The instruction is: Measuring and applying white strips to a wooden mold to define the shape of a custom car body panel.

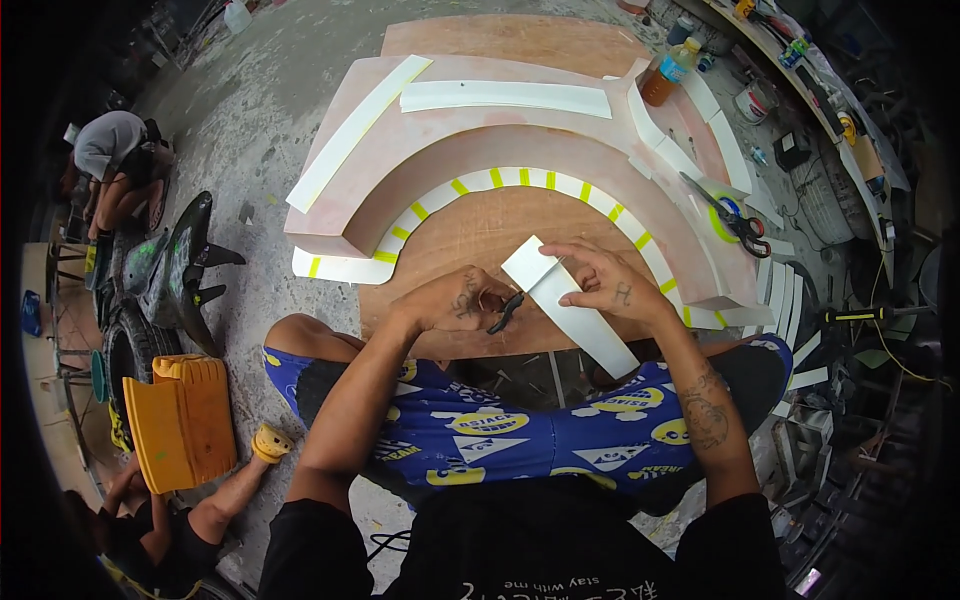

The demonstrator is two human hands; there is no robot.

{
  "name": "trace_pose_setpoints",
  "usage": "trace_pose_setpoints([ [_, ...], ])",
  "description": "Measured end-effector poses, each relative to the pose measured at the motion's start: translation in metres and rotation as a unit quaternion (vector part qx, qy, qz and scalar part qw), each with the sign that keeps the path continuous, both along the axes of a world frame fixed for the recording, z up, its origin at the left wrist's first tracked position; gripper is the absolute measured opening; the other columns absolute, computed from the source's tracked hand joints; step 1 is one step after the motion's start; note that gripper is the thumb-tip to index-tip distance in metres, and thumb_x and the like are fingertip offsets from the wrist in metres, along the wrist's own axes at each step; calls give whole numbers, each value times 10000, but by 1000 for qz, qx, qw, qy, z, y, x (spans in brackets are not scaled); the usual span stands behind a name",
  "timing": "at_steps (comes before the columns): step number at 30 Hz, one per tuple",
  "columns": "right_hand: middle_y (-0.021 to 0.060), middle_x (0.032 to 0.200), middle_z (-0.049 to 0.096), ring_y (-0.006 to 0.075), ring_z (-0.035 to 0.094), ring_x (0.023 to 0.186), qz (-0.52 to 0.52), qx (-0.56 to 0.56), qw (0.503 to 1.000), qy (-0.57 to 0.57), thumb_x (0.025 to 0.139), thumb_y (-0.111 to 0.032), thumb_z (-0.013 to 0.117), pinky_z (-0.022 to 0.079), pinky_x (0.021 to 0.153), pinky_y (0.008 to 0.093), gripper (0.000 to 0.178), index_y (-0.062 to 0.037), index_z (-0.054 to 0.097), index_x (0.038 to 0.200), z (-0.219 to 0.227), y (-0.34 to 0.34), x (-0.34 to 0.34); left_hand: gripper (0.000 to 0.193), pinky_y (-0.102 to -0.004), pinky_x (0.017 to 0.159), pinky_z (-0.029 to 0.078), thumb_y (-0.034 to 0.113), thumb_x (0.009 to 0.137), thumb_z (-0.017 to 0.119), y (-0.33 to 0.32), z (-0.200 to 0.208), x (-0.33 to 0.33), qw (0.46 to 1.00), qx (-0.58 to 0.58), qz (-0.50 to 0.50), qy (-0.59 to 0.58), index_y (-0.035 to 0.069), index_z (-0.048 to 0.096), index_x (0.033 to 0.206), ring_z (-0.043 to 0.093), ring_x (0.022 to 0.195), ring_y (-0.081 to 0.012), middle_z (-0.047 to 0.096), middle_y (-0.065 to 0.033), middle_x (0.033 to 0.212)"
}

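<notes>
My left hand [466, 300] is closed around a small tool with a curved black handle [507, 313]; its exact kind is hard to make out. Its far end meets the edge of a white strip [584, 325] of stiff sheet. My right hand [604, 280] grips that strip, thumb on its face and fingers at its far edge. A line crosses the strip near its upper end; whether it is a cut or a fold I cannot tell. Beyond my hands lies a pinkish wheel-arch form [362, 150], its curved inner edge lined with white sheet [478, 180] and short yellow tape pieces.
A wooden board [470, 235] lies under the form. Black-handled scissors [748, 234] and a yellow tape roll [722, 218] rest at its right, a bottle [666, 76] at its far right. White strips [782, 292] lie rightward. Two other people and a yellow-orange panel [190, 425] are at left.
</notes>
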State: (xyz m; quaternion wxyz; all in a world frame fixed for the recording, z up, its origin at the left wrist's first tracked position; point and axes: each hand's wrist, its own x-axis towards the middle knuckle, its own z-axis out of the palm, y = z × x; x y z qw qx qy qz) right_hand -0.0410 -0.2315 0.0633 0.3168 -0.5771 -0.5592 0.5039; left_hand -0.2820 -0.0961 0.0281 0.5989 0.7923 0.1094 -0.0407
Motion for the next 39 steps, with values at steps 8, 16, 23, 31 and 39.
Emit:
trace_pose_setpoints([
  [8, 58, 1334, 490, 128, 558, 833, 0, -24, 1000, 5, 729, -12, 763, 511, 750, 255, 715, -184, 515, 1377, 3, 3, 1, 570, -306, 769, 529, 138, 589, 559, 2, 0, -2, 999, 24, 3, -23, -37, 661, 1121, 690, 801, -215, 716, -163, 870],
  [16, 38, 1348, 493, 134, 551, 875, 2, 11, 998, -66, 729, -10, 752, 501, 777, 268, 741, -192, 490, 1398, 5, 15, 12, 471, -326, 749, 530, 64, 589, 614, 21, -25, -24, 996, 85, 28, 5, -21, 680, 1048, 677, 768, -246, 701, -161, 814],
  [23, 86, 1354, 496, 259, 508, 1178, 193, 123, 965, -131, 757, -140, 741, 426, 999, 355, 688, -102, 470, 1389, -70, 71, 37, 277, -398, 780, 541, 182, 646, 766, 20, -70, -18, 833, 425, 229, 270, -13, 669, 818, 670, 881, -343, 673, -212, 934],
  [31, 114, 975, 646, 205, 614, 1004, -102, 64, 992, -33, 753, -147, 779, 500, 865, 322, 379, -31, 626, 1080, -79, 96, -6, 172, -372, 735, 539, 103, 744, 705, 28, -53, -9, 905, 288, 242, 196, 27, 680, 896, 664, 849, -334, 679, -173, 936],
  [39, 65, 841, 601, 132, 602, 823, -9, -119, 992, 51, 769, -67, 744, 499, 718, 267, 334, -34, 518, 1012, -88, -35, -25, 145, -306, 705, 506, 76, 836, 702, -44, -43, 15, 981, 71, 143, -110, -1, 653, 949, 646, 711, -212, 648, -110, 717],
])
